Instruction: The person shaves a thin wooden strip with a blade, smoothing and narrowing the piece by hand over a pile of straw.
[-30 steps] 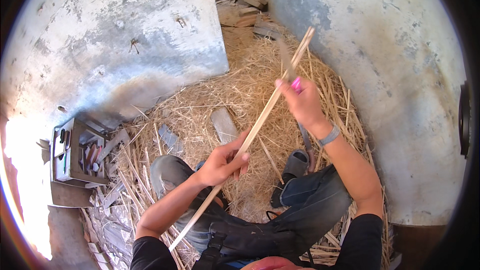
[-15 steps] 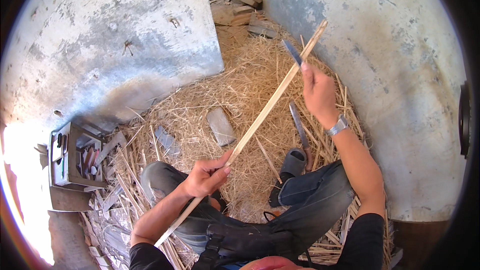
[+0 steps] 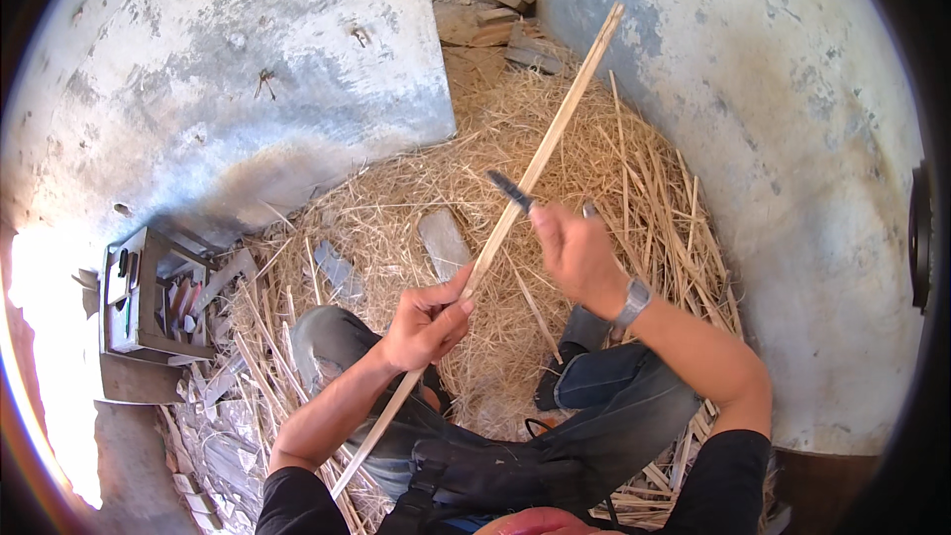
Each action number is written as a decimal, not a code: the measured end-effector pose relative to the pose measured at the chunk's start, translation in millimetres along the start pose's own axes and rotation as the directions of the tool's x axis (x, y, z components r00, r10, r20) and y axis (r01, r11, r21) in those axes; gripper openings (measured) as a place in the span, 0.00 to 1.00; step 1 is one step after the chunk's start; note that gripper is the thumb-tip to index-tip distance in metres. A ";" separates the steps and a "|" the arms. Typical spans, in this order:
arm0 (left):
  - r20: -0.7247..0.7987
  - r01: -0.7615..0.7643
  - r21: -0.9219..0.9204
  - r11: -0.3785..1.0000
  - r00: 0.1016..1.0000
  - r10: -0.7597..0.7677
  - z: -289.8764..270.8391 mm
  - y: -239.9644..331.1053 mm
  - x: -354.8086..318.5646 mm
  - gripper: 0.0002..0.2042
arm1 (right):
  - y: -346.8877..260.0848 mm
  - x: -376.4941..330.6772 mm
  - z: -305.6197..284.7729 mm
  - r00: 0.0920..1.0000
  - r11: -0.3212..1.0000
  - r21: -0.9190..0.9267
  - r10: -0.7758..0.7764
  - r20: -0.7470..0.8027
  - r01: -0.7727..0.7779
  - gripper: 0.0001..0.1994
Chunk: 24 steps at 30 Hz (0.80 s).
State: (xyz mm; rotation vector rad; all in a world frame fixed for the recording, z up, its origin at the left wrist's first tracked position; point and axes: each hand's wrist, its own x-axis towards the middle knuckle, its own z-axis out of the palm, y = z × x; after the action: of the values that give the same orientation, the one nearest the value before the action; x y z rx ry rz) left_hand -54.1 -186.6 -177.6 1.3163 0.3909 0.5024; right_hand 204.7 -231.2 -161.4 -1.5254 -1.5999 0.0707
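A long, pale strip of split wood or bamboo [image 3: 555,129] slants up and away from beside my left thigh toward the far wall. My left hand [image 3: 426,327] is closed round its lower part, thumb on top. Farther up, my right hand [image 3: 582,256] grips a knife [image 3: 509,187] whose dark blade lies across the strip and points up and left. The knife's handle is hidden inside the fist. A watch [image 3: 633,302] is on my right wrist.
Straw-like shavings [image 3: 386,200] cover the floor between my legs and the walls. A grey rectangular block [image 3: 444,246] lies on them. Loose strips [image 3: 676,228] pile up at the right. A small wooden cabinet [image 3: 149,307] with tools stands at the left, beside plastered walls [image 3: 297,50].
My right hand has drawn the knife down the strip toward my left hand. The strip's far end has swung slightly left. The second knife on the floor is now mostly hidden behind my right hand.
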 end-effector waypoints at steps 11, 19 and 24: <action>0.058 0.005 -0.250 0.968 0.998 0.010 2.8 0.3 12.1 0.24 | -7.8 -1.1 0.6 0.998 0.998 0.025 -0.060 0.004 0.060 0.22; 0.057 -0.038 -0.295 0.955 0.997 0.058 5.0 -7.8 8.8 0.24 | -5.1 27.1 -19.9 0.958 0.959 0.005 0.282 0.058 -0.283 0.20; -0.075 -0.014 -0.138 0.990 0.997 0.003 5.6 -4.5 6.5 0.23 | -18.7 -0.6 6.9 0.991 0.996 0.001 -0.089 0.097 0.089 0.23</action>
State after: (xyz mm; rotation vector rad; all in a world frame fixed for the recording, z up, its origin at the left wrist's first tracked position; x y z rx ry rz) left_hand -45.1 -188.3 -180.7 1.1680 0.4053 0.5775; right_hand 186.0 -232.6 -154.8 -1.4709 -1.7440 0.0941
